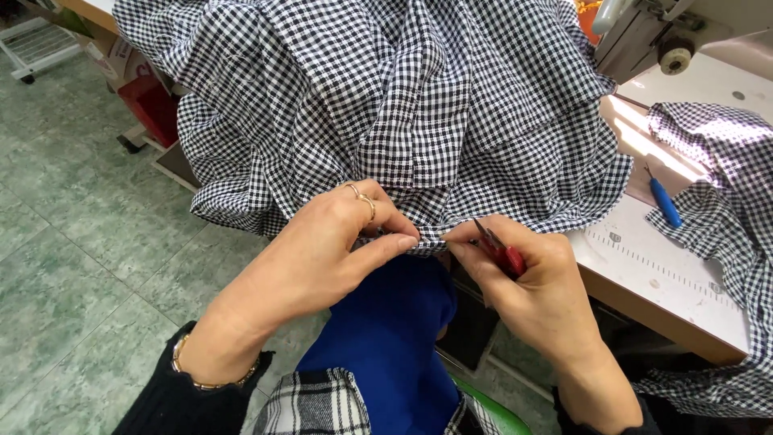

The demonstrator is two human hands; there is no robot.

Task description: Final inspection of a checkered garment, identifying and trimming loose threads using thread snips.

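A large black-and-white gingham garment (403, 105) hangs in folds from the table edge over my lap. My left hand (322, 250), wearing gold rings and a bracelet, pinches the fabric's lower edge between thumb and fingers. My right hand (531, 282) pinches the same edge just to the right, thumb tip almost touching the left thumb. A small red thread snipper (499, 251) lies held in the right hand, its dark blades pointing toward the seam.
A white sewing table (652, 274) with a printed ruler stands at right, a sewing machine (668, 32) at its back. A blue-handled tool (665, 201) and more gingham cloth (725, 185) lie on it. A red bin (153, 105) stands on the green tiled floor (72, 242).
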